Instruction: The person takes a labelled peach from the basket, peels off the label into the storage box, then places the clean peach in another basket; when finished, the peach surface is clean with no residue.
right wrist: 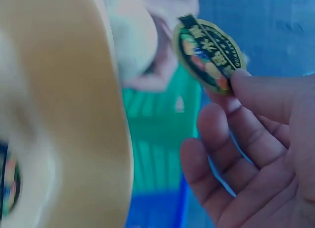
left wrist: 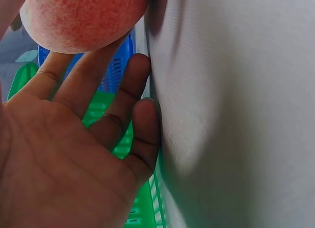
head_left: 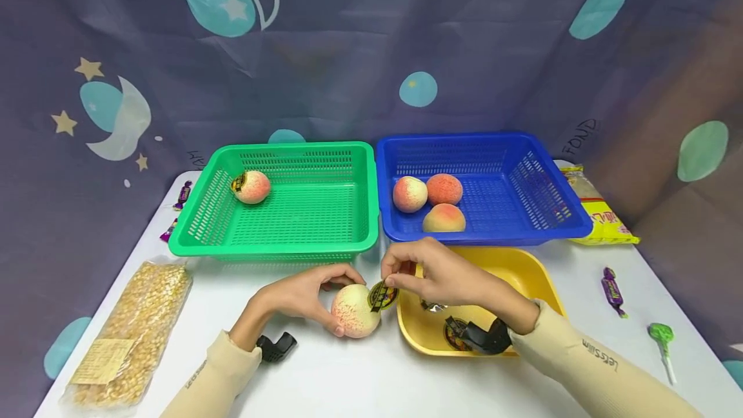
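a clear bag of yellow kernels (head_left: 130, 334) lies at the lower left of the frame on the white surface (head_left: 325, 379); above it, two purple-wrapped sweets (head_left: 183, 195) sit just beside a green basket (head_left: 313, 215); that basket takes up the centre left, with one peach (head_left: 255, 187) in its upper left corner, a dark label on its side.

below the basket, near the middle of the frame, the left hand (head_left: 304, 292) grips a pale peach (head_left: 354, 312) between thumb and fingers, two other fingers apart from the fruit, close to the surface; a small black piece (head_left: 277, 348) shows by that wrist; at the peach's right edge the right hand (head_left: 432, 269) pinches a round gold-and-black label (head_left: 382, 296) between thumb and forefinger, its other fingers loosely bent; i can't tell whether label and peach touch.

behind, at centre right, a blue basket (head_left: 499, 202) holds three peaches (head_left: 410, 194) grouped to its left; below it, partly under the right arm, a yellow tray (head_left: 415, 329) holds another round label (head_left: 456, 334) and a silvery scrap (head_left: 434, 306); farther right are a yellow packet (head_left: 609, 221) beside the blue basket, a purple sweet (head_left: 613, 292) and, at the lower right, a green lollipop (head_left: 662, 334).
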The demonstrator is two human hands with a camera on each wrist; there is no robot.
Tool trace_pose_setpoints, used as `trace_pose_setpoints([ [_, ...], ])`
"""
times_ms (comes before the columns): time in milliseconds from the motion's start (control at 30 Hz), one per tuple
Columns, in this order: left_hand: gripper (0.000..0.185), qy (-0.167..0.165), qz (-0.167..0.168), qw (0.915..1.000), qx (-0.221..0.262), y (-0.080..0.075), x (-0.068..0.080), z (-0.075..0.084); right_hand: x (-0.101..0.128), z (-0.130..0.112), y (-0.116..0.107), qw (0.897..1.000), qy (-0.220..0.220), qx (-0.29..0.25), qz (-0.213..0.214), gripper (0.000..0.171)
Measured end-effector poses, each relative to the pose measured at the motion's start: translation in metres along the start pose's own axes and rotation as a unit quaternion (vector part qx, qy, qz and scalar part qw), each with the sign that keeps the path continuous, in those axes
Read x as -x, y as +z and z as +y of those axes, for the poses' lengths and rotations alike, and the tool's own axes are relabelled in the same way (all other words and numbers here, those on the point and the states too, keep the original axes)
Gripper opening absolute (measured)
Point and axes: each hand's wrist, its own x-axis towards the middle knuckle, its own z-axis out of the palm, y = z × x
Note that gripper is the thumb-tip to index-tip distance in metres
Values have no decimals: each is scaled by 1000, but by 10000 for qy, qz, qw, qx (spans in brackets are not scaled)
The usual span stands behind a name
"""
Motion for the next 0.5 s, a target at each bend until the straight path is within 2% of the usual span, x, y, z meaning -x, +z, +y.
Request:
trace_pose_setpoints([
  [100, 75, -128, 58, 9999, -31, -1, 2, 0, 17, 3, -17, 9990, 295, -128, 296, 9],
  [267, 75, -195, 52, 9998, -27, 0, 2, 0, 55, 14, -40, 9951, 815, 49, 555, 11],
  [367, 74, -180, 56, 9998, -26, -1, 2, 0, 76, 20, -50, 9922, 1066, 198, 615, 12],
  [500, 74, -188, 53, 9998, -31, -1, 3, -1, 98, 28, -59, 9886, 1396, 297, 488, 16],
])
